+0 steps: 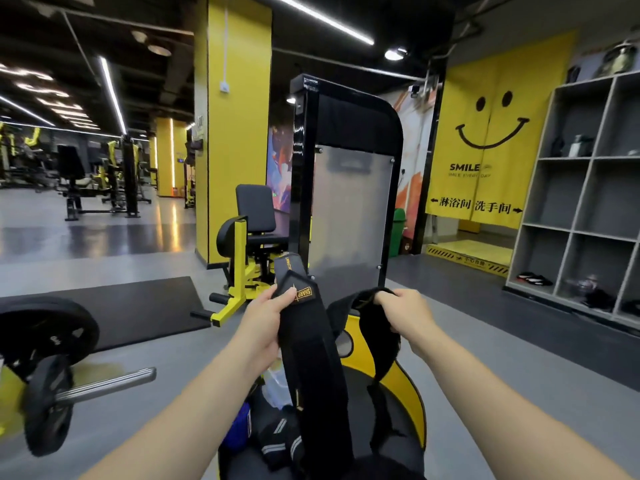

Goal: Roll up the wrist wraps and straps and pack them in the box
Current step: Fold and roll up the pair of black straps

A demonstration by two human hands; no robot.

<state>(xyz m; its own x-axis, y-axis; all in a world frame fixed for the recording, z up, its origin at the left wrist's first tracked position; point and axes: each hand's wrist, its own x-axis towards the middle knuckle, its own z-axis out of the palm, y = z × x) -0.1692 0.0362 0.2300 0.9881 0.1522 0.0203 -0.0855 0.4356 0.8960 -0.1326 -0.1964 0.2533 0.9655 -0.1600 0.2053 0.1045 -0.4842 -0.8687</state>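
Strap (308,344), black and wide, hangs in front of the person, held up at chest height above a yellow-and-black seat. Its upper end carries an orange woven label reading "SHARP", with more orange lettering along the folded tip that is too small to read. The left hand (266,320) grips this upper end, fingers curled round the edge and thumb across the front, just beside the label. The right hand (403,313) clutches the bunched top of a second black strap (379,344), whose length drops down toward the seat; whether the two strips join lower down cannot be told.

Below the hands, on the yellow-and-black seat (414,407), lie a rolled black wrist wrap with grey stripes (277,445), a blue item (239,427) and a clear plastic bag (275,382), close together.

Ahead stands a black machine frame with a frosted panel (349,202), and beside it a yellow seated machine with black pads (249,244). A barbell with black plates (48,372) lies to the left, near a black floor mat (114,310). On the right, a yellow curtain (491,133) shows a smiley face, "SMILE", a smaller blurred line beginning "SMILE EVERY", and arrows with "淋浴间" and "洗手间". Grey cubby shelves (585,195) stand at the far right.
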